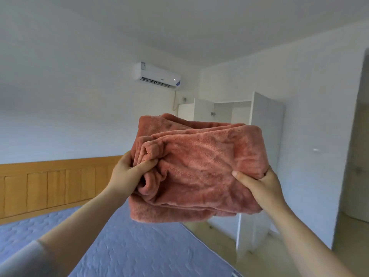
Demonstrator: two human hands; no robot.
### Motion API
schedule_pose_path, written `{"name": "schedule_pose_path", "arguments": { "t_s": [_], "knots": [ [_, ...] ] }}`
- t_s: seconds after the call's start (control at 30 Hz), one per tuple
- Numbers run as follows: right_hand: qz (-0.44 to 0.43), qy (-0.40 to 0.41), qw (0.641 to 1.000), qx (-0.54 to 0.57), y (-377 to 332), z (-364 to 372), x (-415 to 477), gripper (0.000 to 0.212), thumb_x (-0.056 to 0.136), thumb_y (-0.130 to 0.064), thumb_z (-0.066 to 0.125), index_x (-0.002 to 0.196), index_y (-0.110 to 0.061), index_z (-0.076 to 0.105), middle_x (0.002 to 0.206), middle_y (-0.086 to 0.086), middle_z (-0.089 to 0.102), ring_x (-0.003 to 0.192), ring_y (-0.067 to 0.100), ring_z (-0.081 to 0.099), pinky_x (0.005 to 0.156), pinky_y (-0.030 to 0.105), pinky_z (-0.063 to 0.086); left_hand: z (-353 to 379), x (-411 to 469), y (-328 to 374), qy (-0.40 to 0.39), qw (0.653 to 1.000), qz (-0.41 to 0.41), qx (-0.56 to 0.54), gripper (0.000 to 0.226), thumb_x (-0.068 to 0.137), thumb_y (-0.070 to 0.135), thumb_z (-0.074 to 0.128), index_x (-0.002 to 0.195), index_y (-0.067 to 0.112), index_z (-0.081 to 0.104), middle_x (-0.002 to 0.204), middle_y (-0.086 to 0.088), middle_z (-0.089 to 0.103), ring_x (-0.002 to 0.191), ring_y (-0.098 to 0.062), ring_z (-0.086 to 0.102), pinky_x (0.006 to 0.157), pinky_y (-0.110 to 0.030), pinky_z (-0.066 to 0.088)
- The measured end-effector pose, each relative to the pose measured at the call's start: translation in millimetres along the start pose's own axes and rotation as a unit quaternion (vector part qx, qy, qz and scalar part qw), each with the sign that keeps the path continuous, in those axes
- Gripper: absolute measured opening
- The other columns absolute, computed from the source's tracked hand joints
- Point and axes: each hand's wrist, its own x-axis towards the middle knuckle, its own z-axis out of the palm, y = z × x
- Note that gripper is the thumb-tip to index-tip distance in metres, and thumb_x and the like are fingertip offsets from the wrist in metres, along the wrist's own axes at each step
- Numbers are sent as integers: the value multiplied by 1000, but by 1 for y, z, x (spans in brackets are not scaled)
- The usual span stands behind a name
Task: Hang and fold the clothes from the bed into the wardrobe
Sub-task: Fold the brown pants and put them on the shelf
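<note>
Mid-frame, left hand (127, 172) and right hand (259, 182) pinch the folded, fuzzy salmon-pink garment (199, 166) by its sides, so it seemingly stays folded toward the open white wardrobe (267, 124).

Wardrobe (232, 110) open ahead, doors (267, 126) swung out to both sides, gap between them free. Folded pink cloth (199, 166) hides lower part. Bed (139, 246) below, floor strip (215, 242) alongside.
</note>
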Motion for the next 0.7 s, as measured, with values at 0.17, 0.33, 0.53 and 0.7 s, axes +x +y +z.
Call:
{"name": "schedule_pose_path", "arguments": {
  "t_s": [0.17,0.33,0.53,0.7],
  "knots": [
    [16,58,998,-31,17,-131,14,48,60,-39,90,95,-40,58,95,-20,68,77,-10,64,65,15,46,132,-16,11,-59,998,2,-33,68,46,58,78,108,33,65,97,12,74,88,-4,70,77,-25,52],
    [23,94,993,-60,32,-244,25,65,58,-42,90,114,-27,62,102,-12,71,88,5,69,75,26,54,246,-34,22,-102,993,-1,-62,60,45,57,78,99,35,65,94,13,75,89,-8,70,78,-27,53],
    [24,150,985,-88,45,-337,34,56,57,-40,91,104,-32,61,90,-18,71,74,-9,66,60,12,48,349,-43,25,-157,982,-8,-102,57,47,55,81,101,41,66,96,16,74,87,-2,70,79,-26,52],
    [16,190,976,-108,62,-387,51,44,59,-32,91,89,-36,58,78,-31,68,69,-15,63,56,9,47,420,-34,22,-190,975,-5,-115,69,47,55,80,111,35,65,103,11,74,94,-7,70,85,-29,53]
  ]
}}
